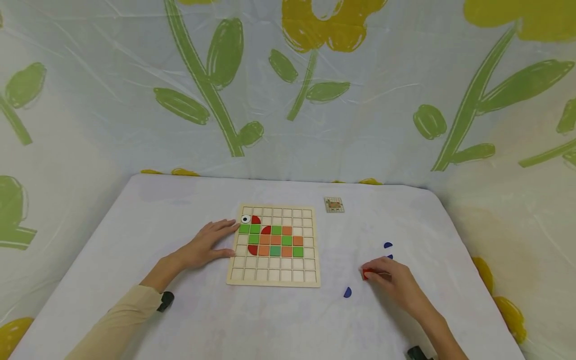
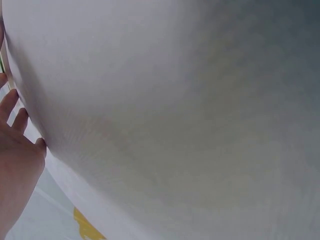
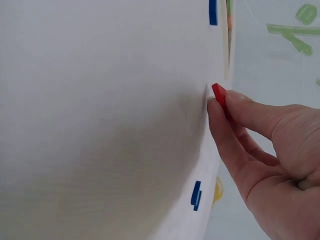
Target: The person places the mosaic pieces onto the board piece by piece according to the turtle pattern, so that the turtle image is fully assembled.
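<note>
On the table lies a square wooden grid board (image 1: 272,280) with green, orange, teal and red tiles and a round eye tile (image 1: 245,219) in its cells. My left hand (image 1: 208,245) rests at the board's left edge, fingers spread, fingertips and thumb right at the rim. To the right of the board, my right hand (image 1: 396,282) pinches a small red tile (image 3: 219,94) between thumb and forefinger, close over the table. The fingers partly cover this tile. Blue half-round tiles (image 1: 347,292) lie about the right hand, one of them partly hidden behind it.
A small square pattern card (image 1: 334,204) lies beyond the board's upper right corner. White cloth covers the table (image 1: 180,325). A flower-printed curtain (image 1: 360,140) rises behind the table and at both sides.
</note>
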The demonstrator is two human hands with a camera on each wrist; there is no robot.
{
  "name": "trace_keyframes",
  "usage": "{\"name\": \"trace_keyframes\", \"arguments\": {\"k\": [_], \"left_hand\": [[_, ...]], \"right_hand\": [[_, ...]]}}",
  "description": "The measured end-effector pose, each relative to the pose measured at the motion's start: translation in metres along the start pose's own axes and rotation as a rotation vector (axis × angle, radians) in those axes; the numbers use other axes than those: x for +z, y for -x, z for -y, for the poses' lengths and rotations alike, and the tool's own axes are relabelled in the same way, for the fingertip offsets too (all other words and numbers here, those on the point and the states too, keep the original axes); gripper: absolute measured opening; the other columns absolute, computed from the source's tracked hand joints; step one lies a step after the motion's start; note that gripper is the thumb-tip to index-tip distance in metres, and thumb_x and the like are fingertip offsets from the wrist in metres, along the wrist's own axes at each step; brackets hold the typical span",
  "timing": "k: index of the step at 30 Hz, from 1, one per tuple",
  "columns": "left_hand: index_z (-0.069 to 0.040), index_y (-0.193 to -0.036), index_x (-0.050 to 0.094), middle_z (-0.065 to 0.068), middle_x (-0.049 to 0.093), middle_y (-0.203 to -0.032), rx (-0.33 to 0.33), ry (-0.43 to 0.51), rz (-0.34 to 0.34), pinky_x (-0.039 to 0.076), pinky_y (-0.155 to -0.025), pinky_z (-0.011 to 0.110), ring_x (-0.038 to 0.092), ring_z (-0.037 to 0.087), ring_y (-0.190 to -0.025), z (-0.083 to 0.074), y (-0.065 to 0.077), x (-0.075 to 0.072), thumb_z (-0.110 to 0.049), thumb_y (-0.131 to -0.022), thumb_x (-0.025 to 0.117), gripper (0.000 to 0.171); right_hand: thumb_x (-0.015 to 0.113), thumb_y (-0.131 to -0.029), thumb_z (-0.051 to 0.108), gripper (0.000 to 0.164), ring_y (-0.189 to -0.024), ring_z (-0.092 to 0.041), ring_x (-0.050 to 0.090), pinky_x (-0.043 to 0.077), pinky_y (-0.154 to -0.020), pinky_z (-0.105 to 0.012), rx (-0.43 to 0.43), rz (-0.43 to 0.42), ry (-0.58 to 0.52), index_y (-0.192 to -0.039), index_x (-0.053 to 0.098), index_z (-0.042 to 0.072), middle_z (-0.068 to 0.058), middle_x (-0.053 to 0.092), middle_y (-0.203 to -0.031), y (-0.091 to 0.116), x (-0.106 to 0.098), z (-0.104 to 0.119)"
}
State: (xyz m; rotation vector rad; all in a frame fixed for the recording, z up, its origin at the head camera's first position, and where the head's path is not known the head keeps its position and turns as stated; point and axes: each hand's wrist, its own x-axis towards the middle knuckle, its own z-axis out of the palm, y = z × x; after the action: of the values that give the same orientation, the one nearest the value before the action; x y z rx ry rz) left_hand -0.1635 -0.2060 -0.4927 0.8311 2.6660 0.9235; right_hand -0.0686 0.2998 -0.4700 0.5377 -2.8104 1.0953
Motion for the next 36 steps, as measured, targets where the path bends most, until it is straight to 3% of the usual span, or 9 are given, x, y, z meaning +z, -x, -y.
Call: {"name": "trace_keyframes", "arguments": {"k": [4,10,16,23,29,36], "left_hand": [[-0.006,-0.157,0.041,0.019,0.036,-0.162,-0.007,0.003,0.001,0.006,-0.121,0.067,0.024,0.043,-0.151,-0.001,0.0,0.0,-0.037,-0.095,0.075,0.077],[-0.006,-0.157,0.042,0.02,0.036,-0.162,0.002,0.001,-0.009,0.011,-0.12,0.068,0.025,0.045,-0.15,0.0,0.001,0.002,-0.036,-0.095,0.075,0.077],[-0.007,-0.158,0.04,0.019,0.035,-0.163,-0.004,0.0,0.0,0.009,-0.121,0.066,0.024,0.043,-0.151,0.002,0.001,0.003,-0.036,-0.095,0.075,0.078],[-0.009,-0.159,0.04,0.017,0.034,-0.164,-0.019,0.003,0.015,0.006,-0.122,0.065,0.023,0.041,-0.152,0.002,-0.001,0.002,-0.036,-0.094,0.075,0.078],[-0.007,-0.158,0.041,0.019,0.036,-0.163,-0.002,-0.006,0.001,0.007,-0.121,0.066,0.025,0.043,-0.151,0.001,0.0,0.002,-0.037,-0.095,0.074,0.077],[-0.008,-0.157,0.042,0.018,0.036,-0.163,-0.006,-0.005,-0.001,0.008,-0.122,0.066,0.025,0.043,-0.151,0.002,0.001,0.002,-0.039,-0.096,0.073,0.076]], "right_hand": [[0.08,-0.084,-0.006,0.026,-0.092,-0.014,0.071,0.061,-0.079,-0.028,0.035,0.014,-0.005,-0.106,0.078,0.007,0.002,0.075,-0.101,-0.006,-0.005,0.003],[0.078,-0.087,-0.003,0.022,-0.092,-0.01,0.071,0.059,-0.082,-0.021,0.03,0.044,-0.02,-0.106,0.079,0.009,0.004,0.076,-0.102,-0.019,-0.008,0.002],[0.074,-0.093,0.001,0.018,-0.088,-0.013,0.075,0.058,-0.081,-0.019,0.039,0.063,-0.108,-0.11,0.076,0.008,-0.001,0.075,-0.106,-0.033,-0.006,-0.002],[0.068,-0.096,-0.003,0.02,-0.085,-0.023,0.074,0.06,-0.078,-0.023,0.014,0.061,-0.16,-0.114,0.074,0.002,-0.006,0.07,-0.106,-0.05,0.002,0.001],[0.069,-0.097,-0.001,0.026,-0.082,-0.023,0.072,0.059,-0.073,-0.023,0.017,0.05,-0.11,-0.123,0.07,-0.001,-0.009,0.073,-0.106,-0.067,0.011,0.007],[0.075,-0.095,0.008,0.027,-0.085,-0.022,0.074,0.06,-0.076,-0.023,0.057,0.043,-0.176,-0.119,0.07,-0.002,-0.01,0.076,-0.104,-0.089,0.023,0.016]]}}
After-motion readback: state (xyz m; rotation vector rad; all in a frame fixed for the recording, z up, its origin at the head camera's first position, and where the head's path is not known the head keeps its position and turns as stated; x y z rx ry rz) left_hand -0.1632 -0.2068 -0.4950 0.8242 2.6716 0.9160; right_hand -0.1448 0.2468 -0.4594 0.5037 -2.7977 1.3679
